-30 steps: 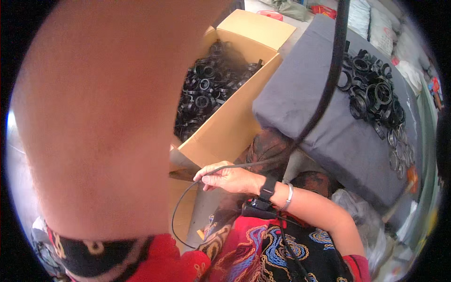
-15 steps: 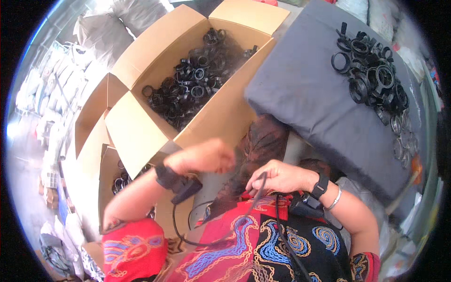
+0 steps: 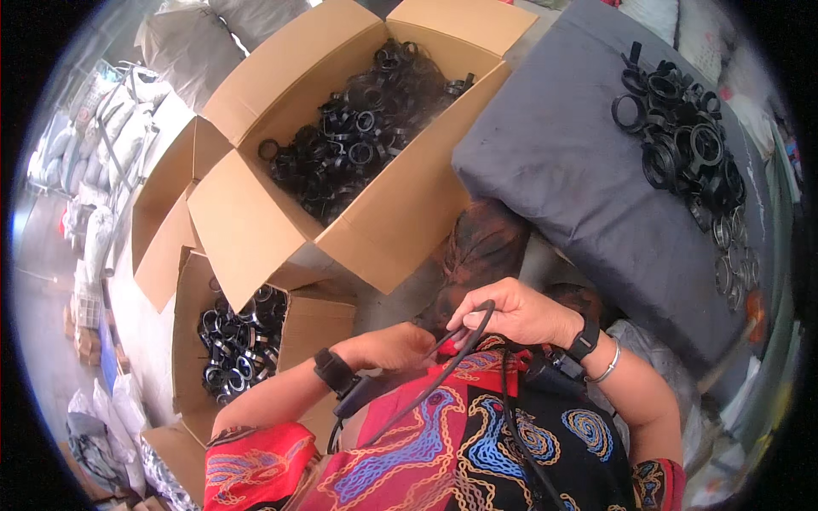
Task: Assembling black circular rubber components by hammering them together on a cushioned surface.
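Note:
A black cable (image 3: 443, 375) rises over my red and black patterned top and bends in a loop at my right hand (image 3: 520, 313). The thumb and fingers of that hand are closed on it near the bend. My left hand (image 3: 394, 346) is just to the left, in front of my chest, its fingers closed. A short dark length of the cable shows between the two hands, and the left fingertips appear to pinch it. Black devices are strapped at my left wrist (image 3: 336, 372) and right wrist (image 3: 583, 337).
A large open cardboard box (image 3: 400, 213) of black rings (image 3: 358, 128) stands ahead. The smaller box (image 3: 319, 328) at left holds more black ring parts (image 3: 243, 349). On the right, a grey cloth-covered surface (image 3: 554, 153) bears a pile of black rings (image 3: 682, 136). Sacks (image 3: 183, 51) stand behind.
My left hand has come down and in toward my right hand, uncovering the smaller box's contents. My right hand stays nearly in place with the cable. The view has shifted slightly.

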`<act>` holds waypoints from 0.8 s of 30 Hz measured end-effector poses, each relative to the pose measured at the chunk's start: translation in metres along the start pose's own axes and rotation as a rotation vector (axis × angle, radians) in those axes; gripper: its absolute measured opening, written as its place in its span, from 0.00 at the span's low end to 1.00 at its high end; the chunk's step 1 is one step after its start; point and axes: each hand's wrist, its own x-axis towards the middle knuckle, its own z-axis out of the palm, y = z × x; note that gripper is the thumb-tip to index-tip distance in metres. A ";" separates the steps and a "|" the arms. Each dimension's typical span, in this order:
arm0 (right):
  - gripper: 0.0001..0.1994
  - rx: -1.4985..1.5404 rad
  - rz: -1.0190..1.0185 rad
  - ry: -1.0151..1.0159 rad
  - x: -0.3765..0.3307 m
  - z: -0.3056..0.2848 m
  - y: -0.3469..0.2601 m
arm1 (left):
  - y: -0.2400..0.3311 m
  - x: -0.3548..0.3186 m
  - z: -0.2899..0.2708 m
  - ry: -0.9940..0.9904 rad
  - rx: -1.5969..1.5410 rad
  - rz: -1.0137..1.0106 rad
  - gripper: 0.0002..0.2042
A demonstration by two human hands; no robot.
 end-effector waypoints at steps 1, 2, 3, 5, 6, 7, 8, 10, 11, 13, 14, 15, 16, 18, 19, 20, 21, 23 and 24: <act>0.09 -0.030 -0.006 0.014 -0.001 0.002 -0.004 | 0.006 0.001 0.003 0.048 0.234 0.072 0.12; 0.09 -0.029 -0.005 0.019 -0.002 0.002 -0.004 | 0.011 0.002 0.007 0.043 0.235 0.073 0.12; 0.08 -0.073 -0.002 0.020 -0.003 0.002 -0.004 | 0.017 0.002 0.010 0.095 0.297 0.102 0.12; 0.07 -0.121 -0.005 0.026 -0.006 -0.001 -0.002 | 0.033 0.002 0.016 0.146 0.367 0.133 0.12; 0.06 -0.205 0.009 0.016 -0.008 -0.003 0.003 | 0.043 0.001 0.019 0.155 0.476 0.170 0.11; 0.06 -0.290 0.024 0.003 -0.008 -0.003 0.007 | 0.049 0.000 0.021 0.167 0.584 0.208 0.11; 0.06 -0.292 0.021 0.005 -0.009 -0.001 0.009 | 0.047 0.003 0.023 0.168 0.587 0.209 0.11; 0.06 -0.408 0.049 0.018 -0.011 0.002 0.013 | 0.038 0.011 0.028 0.230 0.705 0.279 0.10; 0.06 -0.439 0.020 0.028 -0.012 0.001 0.016 | 0.037 0.014 0.031 0.277 0.776 0.294 0.10; 0.06 -0.431 0.002 0.046 -0.015 -0.001 0.021 | 0.039 0.017 0.031 0.280 0.806 0.283 0.10; 0.06 -0.421 -0.013 0.059 -0.016 -0.002 0.023 | 0.041 0.018 0.031 0.286 0.831 0.269 0.10; 0.06 -0.422 -0.017 0.064 -0.017 -0.003 0.024 | 0.040 0.020 0.031 0.284 0.837 0.271 0.10; 0.06 -0.433 0.007 0.030 -0.017 -0.004 0.026 | 0.035 0.024 0.031 0.293 0.846 0.285 0.11; 0.06 -0.443 0.029 0.001 -0.017 -0.004 0.032 | 0.029 0.031 0.029 0.299 0.858 0.301 0.11; 0.07 -0.494 0.019 -0.047 -0.017 -0.004 0.037 | 0.028 0.036 0.028 0.281 0.818 0.246 0.11; 0.07 -0.544 0.010 -0.097 -0.017 -0.004 0.043 | 0.028 0.040 0.026 0.263 0.778 0.190 0.11; 0.08 -0.608 -0.065 -0.104 -0.016 -0.005 0.056 | 0.028 0.043 0.026 0.245 0.738 0.135 0.12; 0.09 -0.712 -0.108 -0.104 -0.017 -0.004 0.054 | 0.033 0.044 0.026 0.226 0.758 0.100 0.12; 0.09 -0.816 -0.152 -0.105 -0.018 -0.004 0.054 | 0.036 0.044 0.026 0.208 0.778 0.064 0.12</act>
